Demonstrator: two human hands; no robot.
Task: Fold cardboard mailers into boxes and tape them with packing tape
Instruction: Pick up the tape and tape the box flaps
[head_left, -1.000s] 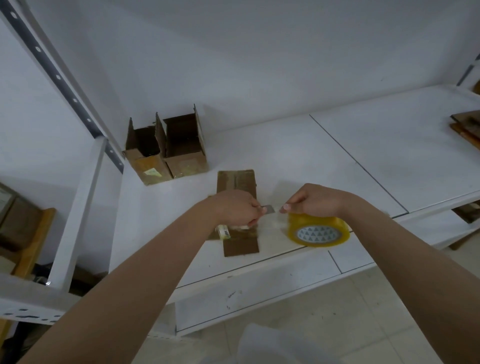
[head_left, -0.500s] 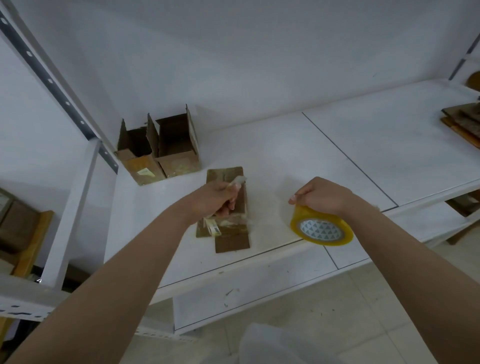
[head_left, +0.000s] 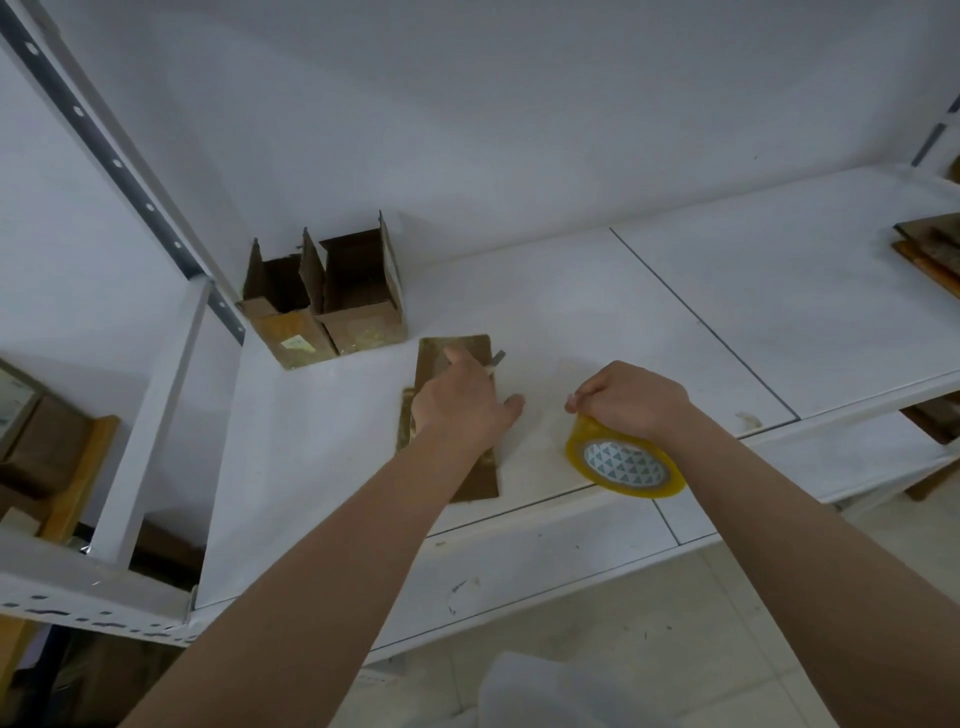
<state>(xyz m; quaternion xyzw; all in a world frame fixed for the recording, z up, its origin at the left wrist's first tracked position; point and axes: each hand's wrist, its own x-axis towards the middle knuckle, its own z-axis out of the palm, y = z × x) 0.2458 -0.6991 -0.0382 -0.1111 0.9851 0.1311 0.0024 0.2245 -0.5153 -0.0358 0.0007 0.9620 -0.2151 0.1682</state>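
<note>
A flat mailer (head_left: 457, 415) lies on a white shelf (head_left: 597, 312), near its front edge, as a person works at taping cardboard into boxes. The left hand (head_left: 460, 402) rests on top of the mailer, fingers mostly straight and reaching toward 12 o'clock; a small grey blade-like tool (head_left: 496, 359) shows at its fingertips, but whether the fingers pinch it or merely touch it cannot be told. At 3 o'clock from the mailer, the right hand (head_left: 631, 397) grips a yellow tape roll (head_left: 626, 460) from above, fingers curled over its rim. Two finished boxes (head_left: 324, 306) stand open-topped at 11 o'clock, against the wall.

The step appears to be setting the cutter aside; it would go best laid clear of the mailer, so both hands are free to open and fold the cardboard.
</note>
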